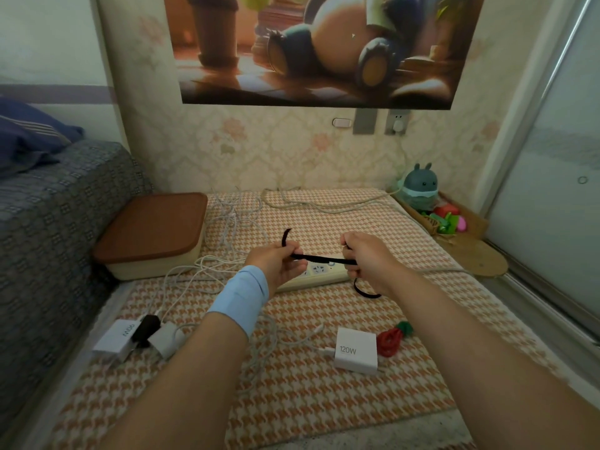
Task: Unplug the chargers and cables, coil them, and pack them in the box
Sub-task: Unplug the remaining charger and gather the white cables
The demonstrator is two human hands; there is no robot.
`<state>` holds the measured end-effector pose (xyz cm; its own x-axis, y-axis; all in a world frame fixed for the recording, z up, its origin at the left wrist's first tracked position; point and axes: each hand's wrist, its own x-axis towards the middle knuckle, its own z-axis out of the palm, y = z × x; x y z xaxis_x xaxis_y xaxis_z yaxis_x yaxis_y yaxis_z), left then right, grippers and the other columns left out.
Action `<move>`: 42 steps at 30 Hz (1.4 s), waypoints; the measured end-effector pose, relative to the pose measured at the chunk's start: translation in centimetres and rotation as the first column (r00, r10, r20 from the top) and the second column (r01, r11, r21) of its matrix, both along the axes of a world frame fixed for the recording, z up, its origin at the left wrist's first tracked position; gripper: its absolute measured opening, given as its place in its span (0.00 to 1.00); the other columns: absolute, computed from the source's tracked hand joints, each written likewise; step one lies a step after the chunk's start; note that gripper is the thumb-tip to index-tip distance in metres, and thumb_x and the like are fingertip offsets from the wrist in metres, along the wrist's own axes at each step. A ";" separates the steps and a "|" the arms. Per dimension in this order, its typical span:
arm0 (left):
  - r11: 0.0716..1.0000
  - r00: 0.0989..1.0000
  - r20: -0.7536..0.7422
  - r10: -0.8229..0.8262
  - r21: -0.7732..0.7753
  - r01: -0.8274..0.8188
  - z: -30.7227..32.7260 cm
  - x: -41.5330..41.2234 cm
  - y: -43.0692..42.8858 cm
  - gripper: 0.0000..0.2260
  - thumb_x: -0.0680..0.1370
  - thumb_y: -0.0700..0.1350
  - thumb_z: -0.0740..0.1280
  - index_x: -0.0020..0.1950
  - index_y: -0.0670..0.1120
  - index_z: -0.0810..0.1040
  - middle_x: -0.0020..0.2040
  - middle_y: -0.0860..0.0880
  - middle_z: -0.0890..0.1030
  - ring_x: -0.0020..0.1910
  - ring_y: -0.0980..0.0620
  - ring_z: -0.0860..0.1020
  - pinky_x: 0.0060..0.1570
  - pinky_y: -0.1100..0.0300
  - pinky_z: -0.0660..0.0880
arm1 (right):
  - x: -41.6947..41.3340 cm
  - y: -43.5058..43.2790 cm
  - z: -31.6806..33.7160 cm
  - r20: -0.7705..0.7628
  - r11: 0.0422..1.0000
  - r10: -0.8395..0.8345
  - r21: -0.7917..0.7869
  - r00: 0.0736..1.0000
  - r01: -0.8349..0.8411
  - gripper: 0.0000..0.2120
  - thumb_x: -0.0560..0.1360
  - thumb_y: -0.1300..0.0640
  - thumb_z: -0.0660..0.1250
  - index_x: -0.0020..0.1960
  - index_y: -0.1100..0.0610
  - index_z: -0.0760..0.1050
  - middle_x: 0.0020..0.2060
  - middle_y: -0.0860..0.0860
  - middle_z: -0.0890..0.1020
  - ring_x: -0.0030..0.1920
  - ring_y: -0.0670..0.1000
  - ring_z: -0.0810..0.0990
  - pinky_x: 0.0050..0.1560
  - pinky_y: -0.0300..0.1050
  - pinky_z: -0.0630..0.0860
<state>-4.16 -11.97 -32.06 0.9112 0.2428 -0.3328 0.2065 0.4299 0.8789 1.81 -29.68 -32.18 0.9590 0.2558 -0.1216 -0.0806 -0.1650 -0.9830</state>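
Note:
A black cable (319, 258) is stretched between both hands above the mat. My left hand (276, 262) pinches one part of it, with a short end curling up past the fingers. My right hand (367, 259) grips the other part, and a loop hangs below it. Under the hands lies a cream power strip (316, 273). A cream box with a brown lid (152, 233) sits shut at the left. A white 120W charger (356, 350) and a coiled red cable (391, 342) lie near the front. More chargers (136, 337) and tangled white cables (227, 228) lie at the left.
A houndstooth mat (308, 401) covers the floor. A grey sofa (48, 222) borders the left side. At the back right stands a teal toy (420, 186) beside a basket of small items. A white plug sits in a wall socket (397, 123). A glass door runs along the right.

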 end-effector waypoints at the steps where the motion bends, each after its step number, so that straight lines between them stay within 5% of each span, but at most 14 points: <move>1: 1.000 1.000 -0.015 0.013 0.023 -0.013 0.0 0.0 0.2 0.05 0.81 0.37 0.63 0.50 0.37 0.78 0.37 0.44 0.80 0.32 0.48 0.79 0.30 0.59 0.80 | -0.3 0.1 0.2 0.057 0.992 0.060 -0.119 0.997 -0.053 0.14 0.85 0.54 0.55 0.43 0.56 0.71 0.29 0.49 0.66 0.28 0.48 0.62 0.32 0.44 0.61; 5: 0.985 0.987 -0.032 0.155 0.076 -0.152 0.0 0.3 0.9 0.07 0.82 0.38 0.61 0.50 0.37 0.77 0.36 0.42 0.82 0.26 0.49 0.79 0.26 0.59 0.78 | -1.2 0.2 0.6 0.150 0.815 0.391 -0.515 0.908 -0.265 0.18 0.79 0.42 0.67 0.48 0.58 0.82 0.36 0.50 0.77 0.34 0.49 0.73 0.36 0.43 0.66; 9: 0.948 0.956 -0.017 0.293 0.135 -0.288 -0.1 0.4 1.3 0.10 0.83 0.39 0.59 0.51 0.38 0.79 0.38 0.41 0.83 0.25 0.47 0.79 0.25 0.59 0.77 | -1.5 0.5 1.0 0.061 0.706 0.536 -0.580 0.842 -0.407 0.12 0.81 0.45 0.66 0.46 0.48 0.86 0.25 0.45 0.73 0.29 0.51 0.68 0.33 0.42 0.69; 13: 0.876 0.904 0.011 0.427 0.241 -0.417 0.0 0.7 1.2 0.10 0.84 0.39 0.58 0.51 0.39 0.78 0.35 0.42 0.81 0.23 0.46 0.75 0.25 0.58 0.75 | -1.6 1.7 0.8 0.138 0.768 0.497 -0.529 0.857 -0.360 0.15 0.84 0.47 0.62 0.50 0.49 0.86 0.25 0.48 0.70 0.27 0.52 0.67 0.37 0.48 0.72; 15: 0.886 0.922 0.025 0.387 0.267 -0.379 0.0 0.6 1.1 0.10 0.83 0.39 0.59 0.51 0.37 0.79 0.35 0.42 0.80 0.23 0.46 0.74 0.24 0.59 0.73 | -1.3 2.0 0.5 0.222 0.808 0.438 -0.523 0.871 -0.273 0.14 0.84 0.48 0.62 0.54 0.51 0.85 0.39 0.52 0.83 0.38 0.58 0.79 0.46 0.54 0.77; 17: 0.931 0.957 0.011 0.291 0.226 -0.286 0.0 0.4 1.4 0.11 0.83 0.40 0.59 0.53 0.36 0.80 0.37 0.43 0.79 0.24 0.48 0.74 0.24 0.61 0.73 | -1.1 2.0 0.3 0.275 0.857 0.368 -0.470 0.888 -0.210 0.12 0.84 0.50 0.63 0.56 0.54 0.83 0.47 0.54 0.83 0.41 0.55 0.80 0.45 0.53 0.76; 20: 0.968 0.979 -0.001 0.206 0.148 -0.203 -0.3 0.2 1.7 0.11 0.81 0.45 0.65 0.60 0.40 0.75 0.41 0.43 0.78 0.31 0.48 0.78 0.30 0.58 0.78 | -0.8 1.2 0.2 0.296 0.935 0.250 -0.321 0.922 -0.150 0.09 0.82 0.53 0.66 0.49 0.56 0.82 0.25 0.41 0.74 0.24 0.43 0.68 0.32 0.44 0.66; 22: 0.799 0.957 0.080 0.278 0.534 -0.277 -0.5 0.0 1.7 0.19 0.77 0.48 0.70 0.66 0.48 0.69 0.58 0.45 0.75 0.43 0.48 0.78 0.44 0.55 0.79 | -0.8 0.8 0.1 0.214 0.955 0.173 -0.276 0.961 -0.111 0.08 0.80 0.53 0.70 0.47 0.57 0.84 0.20 0.41 0.71 0.22 0.43 0.68 0.27 0.40 0.66; 24: 0.367 0.897 0.375 0.232 0.821 -0.438 0.1 -0.7 0.9 0.17 0.76 0.48 0.72 0.62 0.51 0.72 0.61 0.52 0.70 0.46 0.53 0.74 0.46 0.60 0.72 | -1.1 0.8 0.0 0.062 0.960 0.110 -0.264 0.992 -0.090 0.10 0.77 0.52 0.74 0.49 0.60 0.85 0.25 0.48 0.71 0.25 0.49 0.68 0.26 0.40 0.68; 25: 0.264 0.871 0.483 0.092 0.831 -0.489 0.6 -1.0 0.5 0.13 0.75 0.47 0.73 0.58 0.52 0.76 0.57 0.53 0.72 0.43 0.55 0.74 0.44 0.60 0.72 | -1.1 0.8 -0.1 -0.013 0.965 0.100 -0.241 0.995 -0.100 0.12 0.76 0.52 0.74 0.51 0.61 0.85 0.26 0.49 0.69 0.25 0.50 0.65 0.26 0.42 0.67; 29: 0.194 0.897 0.252 -0.363 0.962 -0.192 0.5 -1.1 -0.7 0.08 0.72 0.49 0.76 0.50 0.52 0.84 0.46 0.55 0.81 0.43 0.59 0.78 0.47 0.60 0.77 | -1.1 0.3 0.3 -0.160 0.980 0.191 -0.023 0.968 -0.197 0.13 0.82 0.53 0.66 0.57 0.61 0.83 0.26 0.49 0.61 0.26 0.49 0.57 0.30 0.46 0.61; 35: 0.420 0.926 0.245 -0.286 0.901 -0.109 -0.2 -0.7 -0.9 0.05 0.73 0.46 0.75 0.47 0.48 0.87 0.41 0.55 0.85 0.36 0.68 0.78 0.40 0.74 0.74 | -1.5 -0.9 1.1 -0.087 0.932 0.351 -0.056 0.932 -0.357 0.12 0.83 0.56 0.62 0.43 0.58 0.79 0.27 0.51 0.67 0.26 0.49 0.60 0.33 0.47 0.66; 39: 0.529 0.937 0.192 -0.292 0.848 -0.009 -0.5 -0.4 -0.9 0.05 0.75 0.42 0.73 0.41 0.48 0.87 0.38 0.53 0.85 0.39 0.54 0.83 0.43 0.57 0.81 | -1.7 -1.6 1.0 -0.029 0.886 0.441 -0.143 0.897 -0.440 0.18 0.84 0.56 0.61 0.40 0.52 0.84 0.27 0.51 0.67 0.26 0.49 0.60 0.34 0.45 0.66; 42: 0.720 0.973 0.231 -0.025 0.679 -0.143 -0.6 0.5 -0.8 0.10 0.76 0.41 0.70 0.35 0.47 0.84 0.38 0.47 0.85 0.40 0.45 0.84 0.42 0.47 0.83 | -1.2 -2.3 0.6 -0.045 0.870 0.463 -0.170 0.885 -0.464 0.23 0.85 0.57 0.59 0.36 0.49 0.85 0.29 0.52 0.68 0.26 0.48 0.61 0.37 0.47 0.66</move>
<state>-3.64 -12.79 -32.70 0.9126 0.3830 0.1431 -0.0215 -0.3046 0.9522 0.62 -31.93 -31.62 0.7351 0.6459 -0.2060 0.0446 -0.3493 -0.9360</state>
